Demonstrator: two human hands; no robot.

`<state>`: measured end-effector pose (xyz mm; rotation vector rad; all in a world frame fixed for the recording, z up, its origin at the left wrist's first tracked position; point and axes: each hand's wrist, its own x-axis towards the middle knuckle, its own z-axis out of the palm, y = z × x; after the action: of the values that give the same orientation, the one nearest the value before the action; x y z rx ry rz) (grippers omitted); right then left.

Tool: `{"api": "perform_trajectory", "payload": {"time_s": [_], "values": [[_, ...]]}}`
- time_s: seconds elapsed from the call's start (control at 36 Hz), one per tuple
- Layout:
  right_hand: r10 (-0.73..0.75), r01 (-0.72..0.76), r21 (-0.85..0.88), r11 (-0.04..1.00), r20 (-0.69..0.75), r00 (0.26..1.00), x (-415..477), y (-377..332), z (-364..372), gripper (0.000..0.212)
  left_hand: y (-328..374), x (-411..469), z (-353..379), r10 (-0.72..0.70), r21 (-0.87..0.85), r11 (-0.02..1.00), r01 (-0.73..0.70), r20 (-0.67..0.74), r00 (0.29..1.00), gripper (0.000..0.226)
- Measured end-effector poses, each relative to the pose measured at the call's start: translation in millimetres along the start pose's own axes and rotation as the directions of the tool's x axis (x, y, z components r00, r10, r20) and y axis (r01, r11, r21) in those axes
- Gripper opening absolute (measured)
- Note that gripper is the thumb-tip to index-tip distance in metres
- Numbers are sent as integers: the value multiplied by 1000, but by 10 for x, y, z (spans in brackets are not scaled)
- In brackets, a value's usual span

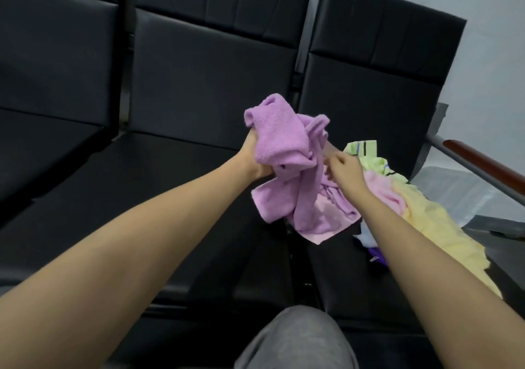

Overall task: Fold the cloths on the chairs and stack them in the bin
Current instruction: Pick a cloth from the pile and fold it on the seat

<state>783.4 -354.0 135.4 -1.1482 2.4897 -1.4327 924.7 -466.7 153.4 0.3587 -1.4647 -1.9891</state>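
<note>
The left hand (pixel 257 155) grips the bunched purple cloth (pixel 284 152), held up above the black chairs (pixel 199 84). The right hand (pixel 348 168) seems to pinch its hanging part. A pile of cloths (pixel 426 215) lies on the right seat.

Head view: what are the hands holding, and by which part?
The purple cloth: left hand grips its bunched upper part, right hand pinches a fold on its right side.

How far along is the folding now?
Done: no folded cloth shows. In hand: the left hand and right hand hold the crumpled purple cloth. To do: fold it, then the loose pile on the right chair.
</note>
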Motion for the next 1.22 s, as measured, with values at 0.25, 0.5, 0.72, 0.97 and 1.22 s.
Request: {"api": "perform_trajectory", "payload": {"time_s": [0.25,0.5,0.72,0.97,1.22], "values": [[-239,135,272,953,396,887,-101,-1083,323,64,475,8,-451,-163,78,981,175,-139,977,32],[-47,58,-69,996,153,987,33,-1082,844,27,804,-293,-1236,-94,788,573,225,-210,973,15],[88,-49,-144,988,280,956,-626,-596,1570,21,94,-805,-1952,49,859,491,145,-193,980,33],[-238,354,-324,877,346,908,-1080,-877,1869,52,-57,-1082,-1985,51,887,460,-37,15,999,53],[-269,389,67,919,828,491,-1092,-1212,1483,75,-124,-1252,-1849,96,872,269,-408,398,913,19]]}}
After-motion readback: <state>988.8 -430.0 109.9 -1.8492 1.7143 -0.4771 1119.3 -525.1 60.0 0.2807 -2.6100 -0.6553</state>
